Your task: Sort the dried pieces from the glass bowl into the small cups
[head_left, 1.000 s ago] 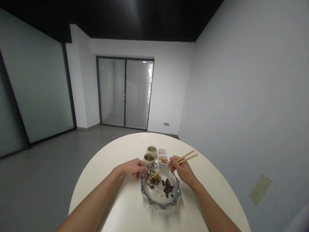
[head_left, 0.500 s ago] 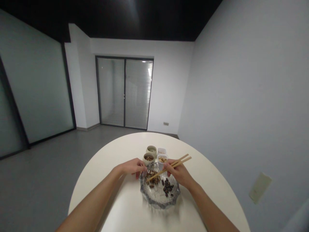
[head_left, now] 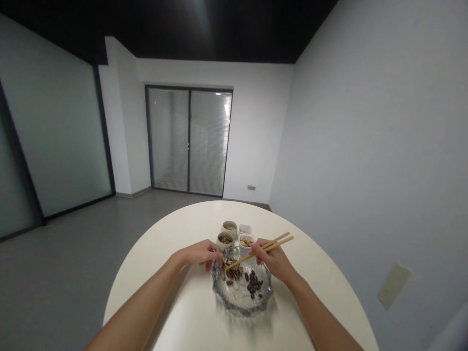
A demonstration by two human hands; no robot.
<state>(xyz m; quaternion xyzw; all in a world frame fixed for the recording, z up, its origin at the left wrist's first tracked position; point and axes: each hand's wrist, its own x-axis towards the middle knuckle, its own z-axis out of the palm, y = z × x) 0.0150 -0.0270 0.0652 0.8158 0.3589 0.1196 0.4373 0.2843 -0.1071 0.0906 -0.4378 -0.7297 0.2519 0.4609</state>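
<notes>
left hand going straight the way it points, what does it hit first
The left hand would most likely meet the rim of the glass dish, though depth is hard to judge here.

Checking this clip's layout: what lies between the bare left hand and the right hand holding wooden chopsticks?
In the head view: a scalloped clear glass dish holding brown pieces and dark beans, with the wooden chopsticks reaching over it.

Wooden chopsticks [head_left: 259,252] slanting down, tips over brown pieces [head_left: 233,273] in cut-glass dish [head_left: 241,303].
</notes>
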